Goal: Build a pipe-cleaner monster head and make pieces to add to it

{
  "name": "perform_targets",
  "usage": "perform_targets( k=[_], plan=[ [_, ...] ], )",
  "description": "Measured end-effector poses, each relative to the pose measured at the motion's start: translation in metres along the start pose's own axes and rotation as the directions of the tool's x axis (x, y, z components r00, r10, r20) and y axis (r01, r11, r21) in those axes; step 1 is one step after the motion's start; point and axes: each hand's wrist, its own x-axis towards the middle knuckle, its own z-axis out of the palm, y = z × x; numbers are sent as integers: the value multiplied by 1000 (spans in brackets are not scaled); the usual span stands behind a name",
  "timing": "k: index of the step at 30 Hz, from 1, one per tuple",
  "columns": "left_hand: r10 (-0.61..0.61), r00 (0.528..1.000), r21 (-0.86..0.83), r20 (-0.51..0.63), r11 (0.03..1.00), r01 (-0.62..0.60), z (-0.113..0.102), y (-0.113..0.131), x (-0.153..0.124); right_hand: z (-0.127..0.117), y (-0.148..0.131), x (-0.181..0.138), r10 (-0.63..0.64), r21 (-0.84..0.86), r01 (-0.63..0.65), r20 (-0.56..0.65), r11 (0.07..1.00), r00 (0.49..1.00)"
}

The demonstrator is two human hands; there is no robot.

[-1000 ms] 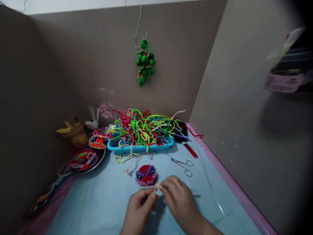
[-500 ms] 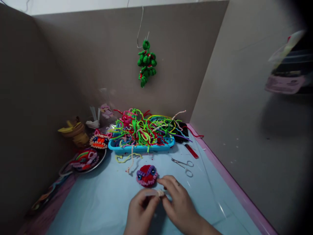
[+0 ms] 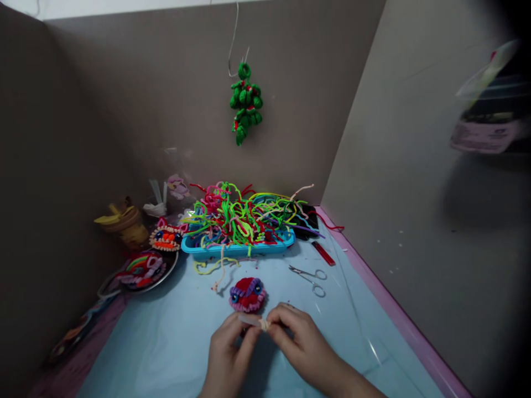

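Note:
My left hand (image 3: 229, 348) and my right hand (image 3: 301, 338) meet low in the middle of the view, fingers pinched together. Between them they hold a pale, thin stick (image 3: 249, 319) with a small beige pipe-cleaner coil (image 3: 264, 324) wound around it. Just beyond my fingers a round red and purple pipe-cleaner face (image 3: 248, 294) with two dark eyes lies on the light blue table cover (image 3: 166, 342).
A blue tray (image 3: 236, 249) heaped with coloured pipe cleaners stands behind the face. Small scissors (image 3: 309, 276) and a red tool (image 3: 323, 253) lie to the right. Finished pipe-cleaner figures (image 3: 166, 237), a plate (image 3: 143, 271) and a yellow pot (image 3: 122, 224) sit left. A green ornament (image 3: 244, 102) hangs on the cardboard wall.
My hands have stayed together on the stick and coil, shifting slightly left; the fingers have turned around the coil. The view has tilted a little.

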Motion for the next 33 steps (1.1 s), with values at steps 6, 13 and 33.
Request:
perform_targets(
  k=[6,13,33],
  plan=[
    [-137,990,-23,36,990,138,2,-4,-1,1,1,0,-23,-75,13,-134,997,991],
    [-352,925,-272,143,885,379,7,-8,-3,0,10,-1,-241,-415,164,-140,895,960],
    [-468,869,-470,162,737,485,23,-16,-3,7,1,-6,-550,-715,281,-170,640,818]
  ],
)
